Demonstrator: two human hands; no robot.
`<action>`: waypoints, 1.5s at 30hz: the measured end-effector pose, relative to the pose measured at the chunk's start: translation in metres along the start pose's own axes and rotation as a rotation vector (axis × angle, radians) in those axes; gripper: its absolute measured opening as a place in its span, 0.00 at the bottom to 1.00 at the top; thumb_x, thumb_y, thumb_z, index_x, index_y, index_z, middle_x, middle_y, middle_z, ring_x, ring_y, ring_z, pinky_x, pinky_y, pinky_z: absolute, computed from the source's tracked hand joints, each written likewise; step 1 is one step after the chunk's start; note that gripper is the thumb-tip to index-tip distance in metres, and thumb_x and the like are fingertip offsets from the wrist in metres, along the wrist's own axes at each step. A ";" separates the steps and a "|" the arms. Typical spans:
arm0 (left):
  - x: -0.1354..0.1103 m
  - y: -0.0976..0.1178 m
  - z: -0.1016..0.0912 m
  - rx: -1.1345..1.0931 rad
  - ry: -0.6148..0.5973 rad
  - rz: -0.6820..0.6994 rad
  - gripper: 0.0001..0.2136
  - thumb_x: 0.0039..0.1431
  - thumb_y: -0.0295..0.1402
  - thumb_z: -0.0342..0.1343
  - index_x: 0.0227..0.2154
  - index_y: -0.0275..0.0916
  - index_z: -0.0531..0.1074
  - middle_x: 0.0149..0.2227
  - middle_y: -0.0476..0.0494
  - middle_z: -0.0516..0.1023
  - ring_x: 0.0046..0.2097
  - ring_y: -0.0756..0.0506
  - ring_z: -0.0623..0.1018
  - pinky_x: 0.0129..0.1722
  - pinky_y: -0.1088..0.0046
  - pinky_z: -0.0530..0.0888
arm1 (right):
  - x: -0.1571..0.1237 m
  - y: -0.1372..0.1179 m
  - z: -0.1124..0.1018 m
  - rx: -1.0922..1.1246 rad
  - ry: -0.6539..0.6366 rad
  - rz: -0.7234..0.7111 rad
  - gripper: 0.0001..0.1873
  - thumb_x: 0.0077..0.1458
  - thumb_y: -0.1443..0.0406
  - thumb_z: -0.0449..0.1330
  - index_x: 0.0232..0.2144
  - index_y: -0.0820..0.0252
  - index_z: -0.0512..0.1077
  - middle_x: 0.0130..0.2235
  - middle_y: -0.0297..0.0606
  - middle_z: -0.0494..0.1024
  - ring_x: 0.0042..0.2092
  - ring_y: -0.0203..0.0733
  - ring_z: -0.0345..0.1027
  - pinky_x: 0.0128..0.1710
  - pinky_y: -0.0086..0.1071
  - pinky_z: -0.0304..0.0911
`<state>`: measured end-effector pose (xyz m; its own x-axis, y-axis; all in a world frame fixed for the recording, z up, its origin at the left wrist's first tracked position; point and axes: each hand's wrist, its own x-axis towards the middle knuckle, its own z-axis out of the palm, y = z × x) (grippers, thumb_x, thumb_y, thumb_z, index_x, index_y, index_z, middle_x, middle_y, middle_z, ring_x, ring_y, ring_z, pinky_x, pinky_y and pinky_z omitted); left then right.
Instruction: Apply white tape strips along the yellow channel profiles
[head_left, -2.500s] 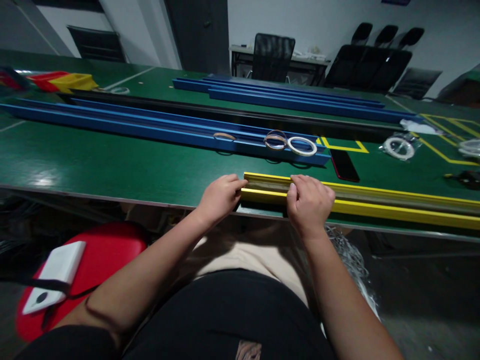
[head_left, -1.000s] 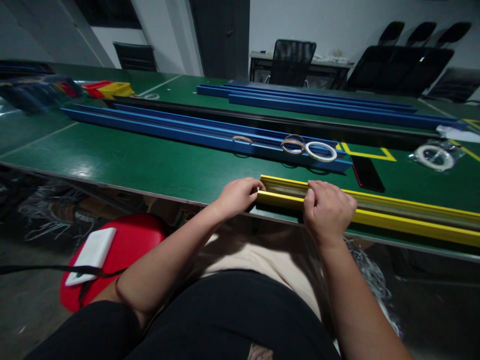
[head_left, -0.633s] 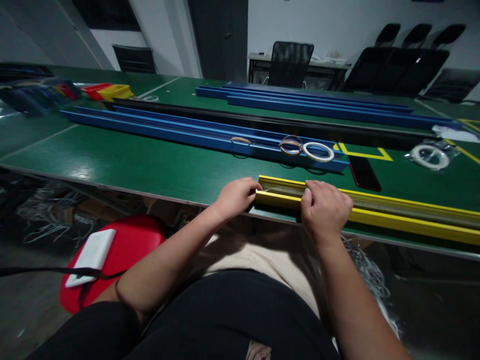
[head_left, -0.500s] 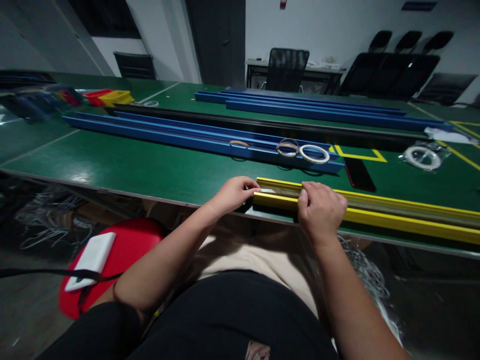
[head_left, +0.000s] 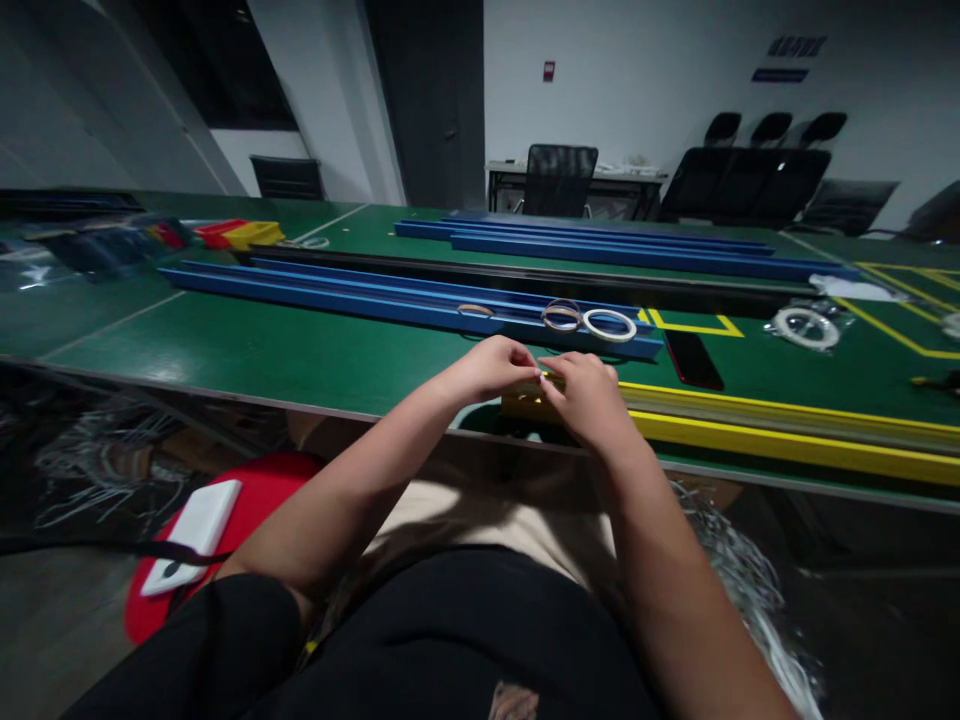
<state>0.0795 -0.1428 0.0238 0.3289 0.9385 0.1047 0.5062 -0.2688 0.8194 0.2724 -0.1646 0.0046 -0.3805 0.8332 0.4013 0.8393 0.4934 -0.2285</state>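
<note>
A long yellow channel rail (head_left: 787,432) lies along the near edge of the green table (head_left: 262,350). Both hands meet at its left end. My left hand (head_left: 491,368) has its fingers pinched together over that end. My right hand (head_left: 585,398) is curled with fingertips touching the left hand's, right above the rail's end. What they pinch between them is too small to see.
Blue rails (head_left: 390,300) lie across the table, with tape rolls (head_left: 609,324) resting on the nearest. A black phone (head_left: 691,360) lies beside them, a bagged white roll (head_left: 799,326) farther right. Red and yellow bins (head_left: 238,234) sit far left. A red stool (head_left: 247,500) stands below.
Both hands have lifted off the rail's sides and come together above its left end, fingertips meeting. The camera tilted up.
</note>
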 end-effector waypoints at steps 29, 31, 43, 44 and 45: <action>-0.059 -0.054 -0.054 0.953 0.103 -0.014 0.24 0.71 0.49 0.39 0.46 0.41 0.78 0.47 0.42 0.83 0.47 0.41 0.79 0.43 0.69 0.69 | -0.032 0.067 -0.063 0.328 -0.262 0.260 0.17 0.54 0.51 0.66 0.39 0.57 0.81 0.38 0.40 0.82 0.38 0.43 0.73 0.37 0.31 0.64; -0.069 -0.069 -0.081 0.933 0.109 -0.073 0.23 0.70 0.47 0.41 0.48 0.40 0.78 0.50 0.42 0.82 0.48 0.41 0.78 0.45 0.70 0.68 | -0.025 0.047 -0.054 0.192 -0.385 0.210 0.16 0.53 0.54 0.67 0.41 0.57 0.82 0.39 0.41 0.83 0.38 0.43 0.74 0.35 0.31 0.61; -0.053 -0.040 -0.040 0.864 0.176 -0.025 0.24 0.72 0.48 0.37 0.52 0.41 0.75 0.52 0.40 0.80 0.52 0.41 0.78 0.51 0.67 0.69 | -0.023 0.044 -0.050 0.076 -0.241 0.070 0.11 0.61 0.64 0.56 0.36 0.57 0.79 0.41 0.42 0.82 0.40 0.43 0.71 0.37 0.31 0.57; -0.049 -0.031 -0.026 0.861 0.169 0.003 0.24 0.72 0.48 0.37 0.53 0.42 0.74 0.52 0.40 0.80 0.53 0.41 0.77 0.52 0.67 0.68 | -0.022 0.046 -0.051 0.096 -0.189 0.072 0.11 0.62 0.63 0.55 0.36 0.57 0.78 0.40 0.43 0.81 0.40 0.43 0.70 0.37 0.32 0.57; -0.045 -0.022 -0.012 0.863 0.164 0.041 0.24 0.73 0.48 0.37 0.54 0.41 0.73 0.52 0.40 0.80 0.53 0.41 0.77 0.54 0.67 0.68 | -0.022 0.049 -0.053 0.126 -0.137 0.076 0.11 0.62 0.62 0.54 0.35 0.58 0.77 0.39 0.43 0.80 0.40 0.43 0.70 0.38 0.32 0.57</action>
<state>0.0438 -0.1762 0.0080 0.2748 0.9261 0.2584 0.9444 -0.3105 0.1086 0.3424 -0.1715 0.0318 -0.3741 0.8913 0.2564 0.8156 0.4477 -0.3664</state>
